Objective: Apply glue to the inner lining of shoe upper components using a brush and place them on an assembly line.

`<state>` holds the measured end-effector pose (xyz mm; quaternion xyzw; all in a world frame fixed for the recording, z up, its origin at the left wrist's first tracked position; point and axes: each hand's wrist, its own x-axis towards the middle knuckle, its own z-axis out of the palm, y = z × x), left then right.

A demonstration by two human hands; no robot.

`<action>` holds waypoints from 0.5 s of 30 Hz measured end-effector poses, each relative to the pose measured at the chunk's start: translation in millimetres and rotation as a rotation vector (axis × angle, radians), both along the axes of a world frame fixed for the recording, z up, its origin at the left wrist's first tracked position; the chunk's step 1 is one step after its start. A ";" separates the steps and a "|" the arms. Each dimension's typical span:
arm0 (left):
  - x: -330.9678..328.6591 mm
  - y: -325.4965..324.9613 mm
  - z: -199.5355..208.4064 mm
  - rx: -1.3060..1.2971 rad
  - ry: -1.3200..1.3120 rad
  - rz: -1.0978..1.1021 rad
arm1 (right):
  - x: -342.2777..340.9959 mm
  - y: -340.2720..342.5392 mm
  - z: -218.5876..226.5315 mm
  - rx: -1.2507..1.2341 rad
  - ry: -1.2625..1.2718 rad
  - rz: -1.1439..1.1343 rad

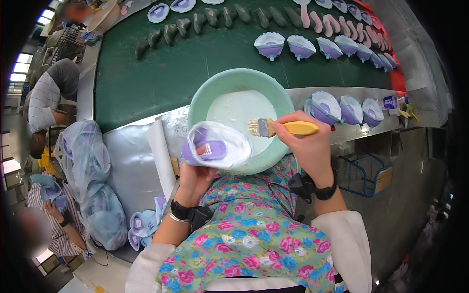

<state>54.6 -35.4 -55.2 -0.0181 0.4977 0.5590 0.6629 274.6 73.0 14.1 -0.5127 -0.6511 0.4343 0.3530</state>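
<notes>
My left hand [193, 178] holds a white and purple shoe upper [217, 145] from below, turned so its inside faces up, at the near rim of a pale green basin [200, 100]. The basin holds white liquid [234, 107]. My right hand [305, 146] grips the yellow handle of a flat brush [281, 128]. The bristles point left over the liquid, just right of the upper and apart from it.
A dark green conveyor belt [161, 78] carries rows of purple and white uppers [300, 46], grey shoe lasts [215, 18] and pink soles [332, 22]. Three uppers [344, 108] sit on the metal ledge at right. Clear bags of uppers [88, 166] stand at left. Other people work at far left.
</notes>
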 end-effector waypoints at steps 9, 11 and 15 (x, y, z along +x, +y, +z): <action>30.8 0.9 -16.3 0.558 0.451 -0.615 | -22.9 10.6 31.6 0.206 0.311 0.722; 34.8 3.2 -21.1 0.158 -0.402 -0.429 | -10.5 20.8 23.8 0.045 0.199 0.515; 31.9 7.7 2.6 -0.193 -0.315 -0.424 | 26.8 12.1 1.5 -0.067 -0.152 0.278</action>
